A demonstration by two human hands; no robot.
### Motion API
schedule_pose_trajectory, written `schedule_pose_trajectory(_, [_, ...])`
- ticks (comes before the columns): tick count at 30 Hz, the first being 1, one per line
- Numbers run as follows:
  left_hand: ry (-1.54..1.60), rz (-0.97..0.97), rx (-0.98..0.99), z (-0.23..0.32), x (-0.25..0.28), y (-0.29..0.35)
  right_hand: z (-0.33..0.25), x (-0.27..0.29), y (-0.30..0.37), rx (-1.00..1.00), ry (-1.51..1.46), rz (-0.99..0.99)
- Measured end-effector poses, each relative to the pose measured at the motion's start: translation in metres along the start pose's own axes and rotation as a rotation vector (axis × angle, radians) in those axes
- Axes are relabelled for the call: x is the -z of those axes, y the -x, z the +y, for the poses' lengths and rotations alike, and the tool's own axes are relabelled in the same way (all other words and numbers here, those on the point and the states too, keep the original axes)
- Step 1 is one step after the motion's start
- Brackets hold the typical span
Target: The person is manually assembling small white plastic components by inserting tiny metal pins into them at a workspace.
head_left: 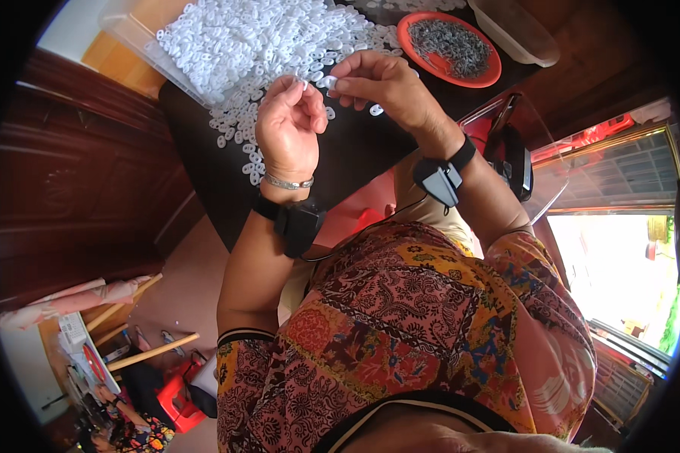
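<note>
My left hand (289,124) and my right hand (381,84) meet above a dark table (355,151), fingertips pinched together on a small white plastic ring piece (329,81). Both wrists carry black strapped devices, and the left also wears a thin silver bracelet. Beyond the hands lies a big heap of white ring pieces (257,45), spread over the table. An orange plate (491,74) of small grey metal parts sits to the right of the heap.
A clear plastic tray (140,38) edges the heap on the left, and a clear tub (517,30) stands behind the plate. A dark wooden cabinet (75,174) is to the left. A red stool (175,400) and clutter lie on the floor. A bright doorway (619,264) opens at right.
</note>
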State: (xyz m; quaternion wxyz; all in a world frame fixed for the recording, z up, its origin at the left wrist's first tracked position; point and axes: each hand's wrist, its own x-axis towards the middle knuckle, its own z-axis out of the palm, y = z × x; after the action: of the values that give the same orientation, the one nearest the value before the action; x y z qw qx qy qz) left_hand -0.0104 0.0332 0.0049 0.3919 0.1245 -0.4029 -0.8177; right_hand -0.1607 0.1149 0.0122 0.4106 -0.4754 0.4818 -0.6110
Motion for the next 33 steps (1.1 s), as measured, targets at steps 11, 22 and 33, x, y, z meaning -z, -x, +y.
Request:
schedule_pose_trajectory(11, [-0.084, 0.015, 0.037, -0.001, 0.001, 0.005, 0.009, -0.017, 0.013, -0.104, -0.388, 0.122])
schedule_pose_trajectory(22, [-0.065, -0.019, 0.048, 0.002, -0.002, 0.009, 0.018, -0.031, 0.021, 0.098, -0.174, 0.233])
schedule_pose_trajectory(33, [-0.429, 0.083, 0.021, -0.001, -0.014, 0.015, 0.017, -0.018, 0.021, -0.058, -0.491, 0.218])
